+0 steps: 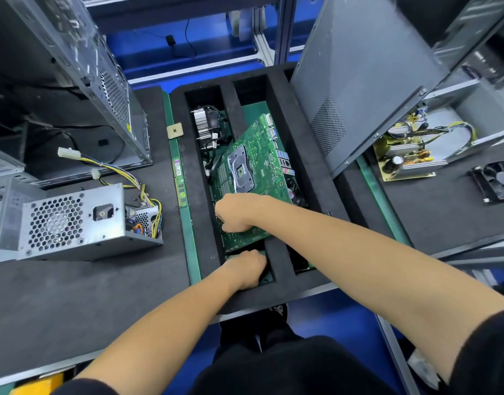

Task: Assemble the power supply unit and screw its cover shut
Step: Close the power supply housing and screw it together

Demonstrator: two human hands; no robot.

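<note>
A grey metal power supply unit [74,220] with a honeycomb grille lies on the black mat at the left, its yellow and black cables [125,178] trailing behind it. A bare power supply circuit board [402,158] and a loose black fan [499,181] lie at the right. Neither hand is near them. My right hand [233,215] grips the near left edge of a green motherboard [253,166], which stands tilted in a black foam tray [279,269]. My left hand [245,269] reaches into the tray slot below the board, its fingers hidden.
A finned CPU cooler [206,124] sits in the tray's far left slot. A RAM stick [179,181] and a CPU chip [175,129] lie left of the tray. An open computer case [102,81] stands at back left, a grey case [359,81] at back right.
</note>
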